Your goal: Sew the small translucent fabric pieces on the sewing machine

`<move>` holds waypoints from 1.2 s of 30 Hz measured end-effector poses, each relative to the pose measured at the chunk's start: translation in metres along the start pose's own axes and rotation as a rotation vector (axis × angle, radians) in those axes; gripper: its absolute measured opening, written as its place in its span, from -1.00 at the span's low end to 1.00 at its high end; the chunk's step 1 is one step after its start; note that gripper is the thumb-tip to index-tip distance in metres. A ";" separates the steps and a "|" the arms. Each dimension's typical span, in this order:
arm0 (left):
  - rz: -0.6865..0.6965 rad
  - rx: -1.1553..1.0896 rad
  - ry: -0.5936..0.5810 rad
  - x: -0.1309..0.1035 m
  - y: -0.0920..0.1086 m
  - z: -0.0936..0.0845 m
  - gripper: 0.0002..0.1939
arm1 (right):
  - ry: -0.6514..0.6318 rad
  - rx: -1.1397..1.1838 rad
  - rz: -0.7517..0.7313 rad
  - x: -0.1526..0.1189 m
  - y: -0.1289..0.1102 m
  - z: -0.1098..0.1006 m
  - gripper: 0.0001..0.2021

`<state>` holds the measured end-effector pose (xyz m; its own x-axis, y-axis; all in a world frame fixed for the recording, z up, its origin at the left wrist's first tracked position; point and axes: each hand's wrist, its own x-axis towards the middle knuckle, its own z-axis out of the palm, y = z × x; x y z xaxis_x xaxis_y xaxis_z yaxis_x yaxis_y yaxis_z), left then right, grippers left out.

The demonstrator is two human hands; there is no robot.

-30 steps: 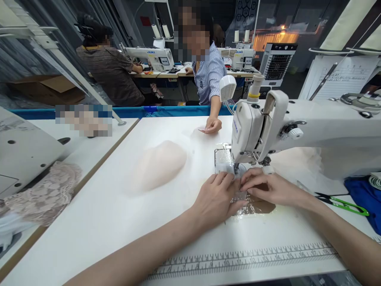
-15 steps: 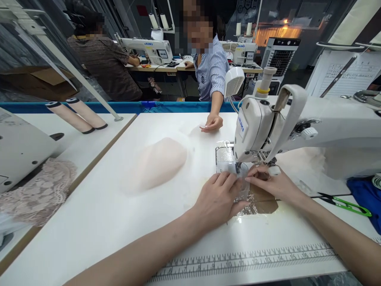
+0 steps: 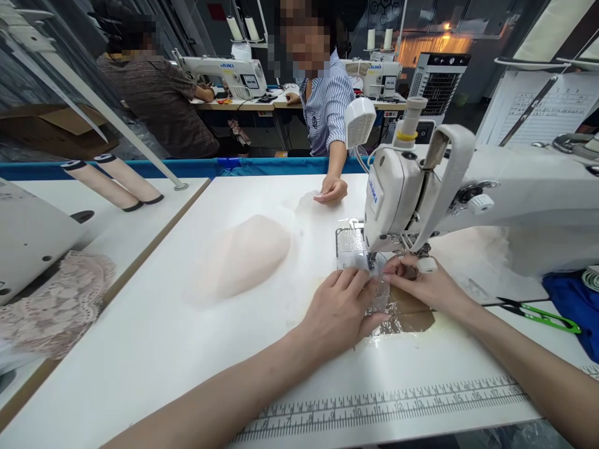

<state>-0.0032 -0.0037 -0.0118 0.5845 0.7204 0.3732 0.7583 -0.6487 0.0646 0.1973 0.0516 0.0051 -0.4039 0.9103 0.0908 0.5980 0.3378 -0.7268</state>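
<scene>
My left hand (image 3: pixel 344 305) lies flat beside the needle area of a white sewing machine (image 3: pixel 390 193), fingers stretched out on a thin see-through fabric piece (image 3: pixel 380 299). Just right of the needle, my right hand (image 3: pixel 416 280) is closed in a pinch at that piece's edge; the fingertips partly hide what is held. The presser foot and needle (image 3: pixel 373 257) stand just beyond my fingers. Under my hands is a brown patch (image 3: pixel 409 312) covered with clear tape. Further left, a sheer beige fabric piece (image 3: pixel 255 255) lies on the white table (image 3: pixel 154 349).
Across the table, a person's hand (image 3: pixel 331 189) pinches a sheer piece. Green-handled thread snips (image 3: pixel 545 316) and blue cloth (image 3: pixel 568 305) lie right. A printed ruler (image 3: pixel 374 411) runs along the front edge. Pink lace (image 3: pixel 60 305) and two thread cones (image 3: pixel 116 181) are left.
The view has shifted slightly. The other person's hand has raised its sheer piece a little. My hands stay at about the same place by the needle.
</scene>
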 end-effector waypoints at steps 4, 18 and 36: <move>0.004 0.001 0.005 0.000 0.000 0.000 -0.46 | 0.006 0.010 -0.020 0.000 0.002 0.000 -0.86; 0.012 0.016 0.031 0.000 0.000 0.000 -0.47 | 0.007 0.015 -0.018 0.000 0.004 0.001 -0.87; 0.009 0.073 -0.020 0.004 0.000 -0.005 -0.54 | 0.139 -0.185 -0.069 0.012 0.006 0.010 -0.82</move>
<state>-0.0025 -0.0021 -0.0062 0.5966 0.7198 0.3549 0.7714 -0.6363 -0.0065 0.1892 0.0616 -0.0048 -0.3566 0.9033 0.2383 0.6942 0.4269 -0.5795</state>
